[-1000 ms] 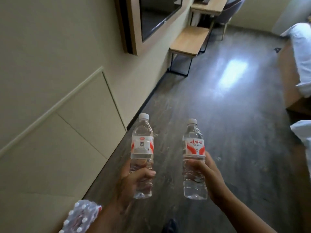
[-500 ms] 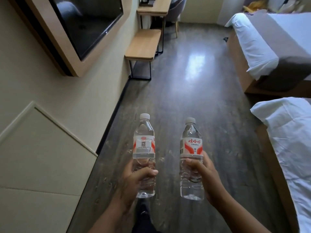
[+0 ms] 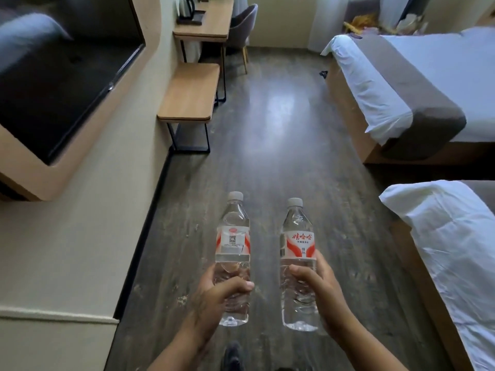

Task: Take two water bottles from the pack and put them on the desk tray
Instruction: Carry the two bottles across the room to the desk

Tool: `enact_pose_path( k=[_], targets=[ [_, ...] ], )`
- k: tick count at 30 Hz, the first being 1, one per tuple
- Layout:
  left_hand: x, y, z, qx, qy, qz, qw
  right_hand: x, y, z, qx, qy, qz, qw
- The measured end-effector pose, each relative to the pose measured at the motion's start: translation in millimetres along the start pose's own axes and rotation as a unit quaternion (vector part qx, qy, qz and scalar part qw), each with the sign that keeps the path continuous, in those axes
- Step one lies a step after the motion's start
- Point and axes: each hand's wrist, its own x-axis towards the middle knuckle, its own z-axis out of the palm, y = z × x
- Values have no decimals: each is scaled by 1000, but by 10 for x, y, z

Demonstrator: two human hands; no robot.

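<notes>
I hold two clear water bottles upright in front of me, above the dark wood floor. My left hand (image 3: 214,298) grips the lower half of the left bottle (image 3: 233,231), whose white and red label faces me. My right hand (image 3: 318,287) grips the right bottle (image 3: 297,236) just below its label. Both have white caps. Far ahead on the left stands the wooden desk (image 3: 211,25), carrying a dark tray (image 3: 191,19) with a kettle (image 3: 186,4) on it. The pack of bottles is out of view.
A low wooden bench (image 3: 190,95) stands against the left wall before the desk. A wall-mounted TV (image 3: 61,68) is at the upper left. Two beds (image 3: 407,84) line the right side, the nearer bed (image 3: 450,250) close to my right arm. A chair (image 3: 245,22) sits by the desk.
The view has swung right and up along the room; the pack has left the frame and the desk, tray and beds have come into sight. Both bottles stay held the same way.
</notes>
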Motion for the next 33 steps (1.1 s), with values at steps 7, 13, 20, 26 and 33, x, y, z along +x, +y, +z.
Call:
enact_pose_path(
  k=[7,13,20,26,33],
  targets=[
    [1357,895,223,-10,-37,-15,999,1402,-595,67,23,23,-10,999],
    [2628,1501,600,5,-28,-14,999,2845,-969,-98,22,5,-13,1000],
    [3935,2414,1207,10,-10,-22,1000,4505,-1547,-369,31,-14,15,999],
    [4994,3146,1576,16,5,-17,1000,5801,-2087,-423,29,-22,21,999],
    [6491,3923,1889,6,-7,-8,1000,7347,-2606,-339,10,-2,3,1000]
  ],
)
